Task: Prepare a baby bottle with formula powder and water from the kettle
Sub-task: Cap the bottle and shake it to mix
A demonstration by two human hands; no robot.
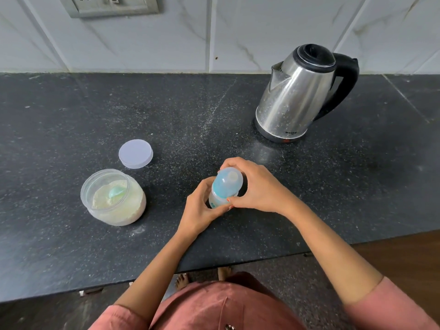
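Observation:
A baby bottle (217, 198) with a pale blue cap (227, 181) stands on the dark counter (71, 129), near its middle. My left hand (198, 208) grips the bottle's body from the left. My right hand (257, 186) curls round the cap from the right. To the left stands an open clear jar of formula powder (114, 198) with a light green scoop (115, 192) lying in it. The jar's round lid (135, 153) lies flat just behind it. A steel kettle (297, 96) with a black handle and shut lid stands at the back right.
A tiled wall with a socket plate (112, 5) runs behind the counter. The counter's front edge (238, 260) lies close to my body, with the floor and bare feet (183, 281) below. A wooden surface (404, 253) shows at lower right.

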